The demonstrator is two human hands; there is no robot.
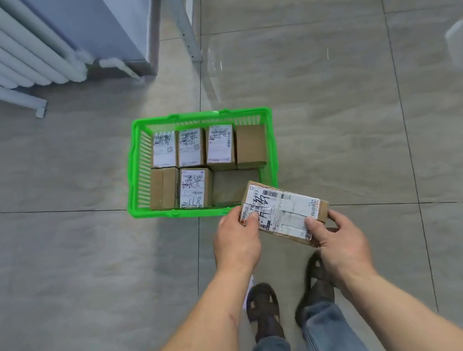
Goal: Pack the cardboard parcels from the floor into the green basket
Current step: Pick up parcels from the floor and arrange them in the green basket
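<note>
Both hands [286, 237] round labelled parcel [283, 211]

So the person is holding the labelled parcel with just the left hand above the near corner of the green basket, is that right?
Not quite: the head view shows both hands holding it, the left hand and the right hand gripping opposite ends of the parcel above the near corner of the green basket.

The glossy grey tiled floor [337, 129] with thin dark grout lines carries a bright green slatted plastic basket [137, 171] near the middle, straddling a grout line. A white ribbed metal radiator [4, 50] stands at the far left, its foot on the tiles, and a pale grey metal post [186, 31] (perforated along its length) stands behind the basket.
</note>
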